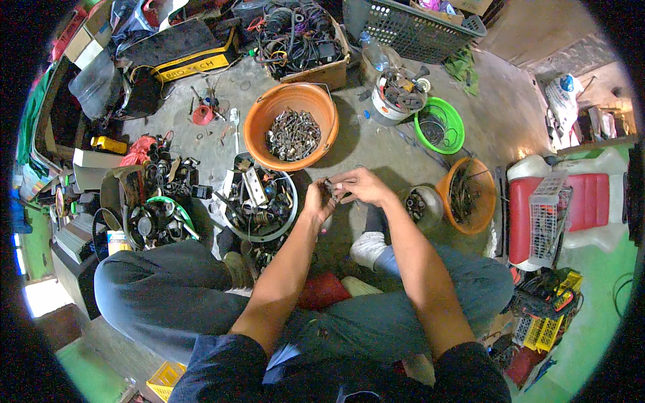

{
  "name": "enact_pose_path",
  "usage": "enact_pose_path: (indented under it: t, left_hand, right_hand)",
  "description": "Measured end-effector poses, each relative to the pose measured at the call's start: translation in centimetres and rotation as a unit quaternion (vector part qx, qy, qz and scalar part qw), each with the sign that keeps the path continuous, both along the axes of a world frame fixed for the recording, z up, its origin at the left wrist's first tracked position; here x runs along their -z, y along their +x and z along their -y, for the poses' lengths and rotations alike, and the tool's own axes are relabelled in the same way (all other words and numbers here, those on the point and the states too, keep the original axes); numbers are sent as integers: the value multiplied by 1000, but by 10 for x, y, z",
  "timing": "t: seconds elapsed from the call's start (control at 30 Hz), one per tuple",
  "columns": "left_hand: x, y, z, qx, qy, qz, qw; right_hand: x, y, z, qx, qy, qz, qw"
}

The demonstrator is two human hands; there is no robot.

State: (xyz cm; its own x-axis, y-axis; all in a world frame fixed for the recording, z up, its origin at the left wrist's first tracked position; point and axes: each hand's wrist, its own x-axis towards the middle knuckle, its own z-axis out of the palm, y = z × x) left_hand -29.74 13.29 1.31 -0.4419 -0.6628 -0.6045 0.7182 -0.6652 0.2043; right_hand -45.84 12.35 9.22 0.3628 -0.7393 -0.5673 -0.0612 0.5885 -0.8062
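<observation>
My left hand and my right hand meet in front of me, above the floor between my knees. Both are closed around a small dark part, mostly covered by the fingers, so its kind does not show. Just beyond my hands stands an orange bucket with many small metal pieces in it. Left of my left hand is a round grey basin heaped with mixed parts and a pale metal bracket. A small pale tub with metal bits sits right of my right hand.
At the right stand an orange pail holding thin rods, a green pail and a white bucket full of scrap. A box of cables and a dark crate lie at the back. Dark parts pile up at left.
</observation>
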Motion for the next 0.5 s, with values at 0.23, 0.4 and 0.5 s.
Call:
enact_pose_path:
  t: [0.23,0.4,0.5]
  left_hand:
    - [-12,8,7,-43,63,-20,997]
    - [22,27,7,-44,62,-4,997]
    - [28,37,1,-41,68,5,997]
  right_hand:
    - [4,-16,8,122,-55,-118,984]
    - [98,-43,-26,-42,-141,-453,879]
    - [101,-20,-47,-82,-88,-523,844]
